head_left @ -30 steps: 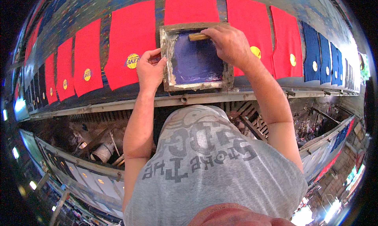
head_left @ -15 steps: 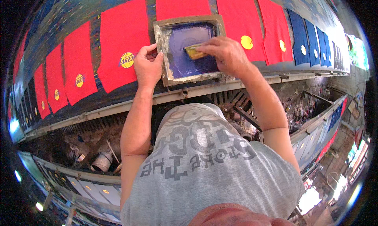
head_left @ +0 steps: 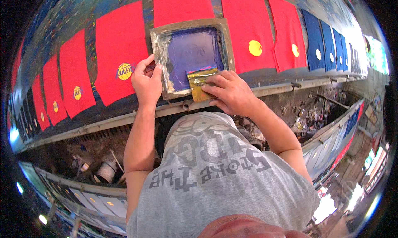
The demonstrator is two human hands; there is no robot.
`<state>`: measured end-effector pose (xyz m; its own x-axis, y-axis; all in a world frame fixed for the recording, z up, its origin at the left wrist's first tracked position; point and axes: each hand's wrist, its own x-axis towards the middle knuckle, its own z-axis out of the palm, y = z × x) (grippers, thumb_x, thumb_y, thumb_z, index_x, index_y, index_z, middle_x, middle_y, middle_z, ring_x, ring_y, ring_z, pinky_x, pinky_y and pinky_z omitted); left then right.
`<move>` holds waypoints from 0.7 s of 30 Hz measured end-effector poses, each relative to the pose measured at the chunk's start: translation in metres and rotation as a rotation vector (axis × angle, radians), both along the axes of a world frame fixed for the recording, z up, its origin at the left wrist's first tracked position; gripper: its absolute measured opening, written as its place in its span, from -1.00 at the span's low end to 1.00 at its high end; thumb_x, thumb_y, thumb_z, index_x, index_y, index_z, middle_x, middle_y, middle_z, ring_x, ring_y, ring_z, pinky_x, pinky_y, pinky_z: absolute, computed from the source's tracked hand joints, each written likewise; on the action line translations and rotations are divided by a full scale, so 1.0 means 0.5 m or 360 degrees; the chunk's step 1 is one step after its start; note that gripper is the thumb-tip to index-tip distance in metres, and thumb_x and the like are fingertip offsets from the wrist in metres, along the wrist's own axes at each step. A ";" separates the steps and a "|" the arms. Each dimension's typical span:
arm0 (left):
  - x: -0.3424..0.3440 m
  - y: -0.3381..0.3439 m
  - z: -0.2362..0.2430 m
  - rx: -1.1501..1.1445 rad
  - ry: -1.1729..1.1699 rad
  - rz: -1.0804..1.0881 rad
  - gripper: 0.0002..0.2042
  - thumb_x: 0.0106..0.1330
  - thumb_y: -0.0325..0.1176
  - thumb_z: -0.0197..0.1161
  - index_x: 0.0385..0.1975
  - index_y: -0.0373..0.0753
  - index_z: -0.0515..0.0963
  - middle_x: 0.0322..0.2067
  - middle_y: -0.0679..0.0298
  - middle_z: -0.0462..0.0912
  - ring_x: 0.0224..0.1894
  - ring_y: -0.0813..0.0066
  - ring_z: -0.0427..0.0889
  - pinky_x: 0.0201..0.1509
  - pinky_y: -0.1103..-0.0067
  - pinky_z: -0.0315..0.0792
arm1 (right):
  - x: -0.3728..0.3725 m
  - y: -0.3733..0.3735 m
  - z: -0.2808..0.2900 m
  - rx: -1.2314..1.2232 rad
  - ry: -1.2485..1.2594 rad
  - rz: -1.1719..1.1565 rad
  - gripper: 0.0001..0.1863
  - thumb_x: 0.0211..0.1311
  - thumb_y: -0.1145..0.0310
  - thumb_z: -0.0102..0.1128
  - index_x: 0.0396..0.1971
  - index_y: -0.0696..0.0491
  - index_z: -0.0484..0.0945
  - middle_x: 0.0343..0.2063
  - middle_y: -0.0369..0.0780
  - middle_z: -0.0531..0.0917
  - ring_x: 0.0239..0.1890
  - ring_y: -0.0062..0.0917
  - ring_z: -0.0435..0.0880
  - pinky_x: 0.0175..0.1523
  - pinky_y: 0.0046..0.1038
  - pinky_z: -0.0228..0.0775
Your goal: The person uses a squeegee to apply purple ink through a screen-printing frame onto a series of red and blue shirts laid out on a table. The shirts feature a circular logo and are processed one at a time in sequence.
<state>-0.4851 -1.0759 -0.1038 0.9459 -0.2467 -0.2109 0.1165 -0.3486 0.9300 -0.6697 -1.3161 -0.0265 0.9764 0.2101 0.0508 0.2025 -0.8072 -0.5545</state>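
Note:
A square screen-printing frame with a worn brown rim lies over the lower part of a red fabric piece. Purple-blue ink covers its mesh, and faint lettering shows through. With thumb and fingers, my left hand grips the frame's left side. My right hand is closed round a yellowish, ink-stained squeegee, whose purple-edged blade rests at the near side of the mesh. Left of the frame, a red piece bears a yellow and purple round print.
More red pieces with yellow discs lie rightward, followed by dark blue ones. A metal rail runs along the table's near edge. Behind me stands another table with pale pieces; a bucket sits in the gap between.
My right hand has drawn the squeegee from mid-mesh toward me, to the near edge of the frame. My left hand stays on the frame's left side. The view has shifted slightly.

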 end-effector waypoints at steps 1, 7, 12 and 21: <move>-0.007 -0.001 -0.003 0.0012 -0.0096 0.0020 -0.60 0.47 -0.58 0.48 0.29 -0.43 0.68 0.02 0.13 0.81 -0.01 0.47 0.82 0.11 0.51 0.72 | 0.010 -0.021 0.002 0.0054 0.0020 0.0084 -0.46 0.23 0.18 0.62 0.18 0.03 0.76 0.11 -0.13 0.75 0.17 -0.08 0.71 0.28 -0.02 0.58; -0.048 -0.019 -0.006 0.0304 -0.0577 -0.0004 -0.48 0.39 -0.55 0.56 0.37 -0.39 0.67 0.14 0.10 0.74 0.05 0.42 0.80 0.12 0.49 0.71 | 0.162 -0.186 -0.017 0.0229 -0.0389 0.0017 -0.53 0.46 0.14 0.48 0.22 0.10 0.74 0.18 -0.03 0.78 0.29 -0.02 0.72 0.41 -0.03 0.55; -0.067 -0.031 0.003 0.0458 -0.0597 0.0121 -0.48 0.34 -0.57 0.58 0.33 -0.40 0.70 0.07 0.12 0.80 0.00 0.42 0.82 0.08 0.48 0.73 | 0.367 -0.262 -0.077 0.0415 -0.0180 0.0064 -0.44 0.65 -0.07 0.26 0.26 0.13 0.75 0.20 0.04 0.80 0.32 -0.05 0.74 0.46 -0.10 0.54; -0.070 -0.019 -0.019 0.0241 -0.0481 0.0212 -0.51 0.33 -0.66 0.55 0.28 -0.47 0.71 0.12 0.13 0.79 0.04 0.46 0.82 0.08 0.53 0.76 | 0.526 -0.322 -0.156 0.1129 0.1002 0.0165 -0.12 0.76 -0.39 -0.15 0.53 0.12 0.57 0.38 -0.02 0.72 0.40 -0.28 0.71 0.60 -0.23 0.45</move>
<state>-0.5200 -1.0855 -0.1131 0.9928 -0.1043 0.0585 -0.1021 -0.4852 0.8684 -0.4065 -1.4773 -0.1046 0.8463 0.4192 -0.3287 -0.2484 -0.2353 -0.9397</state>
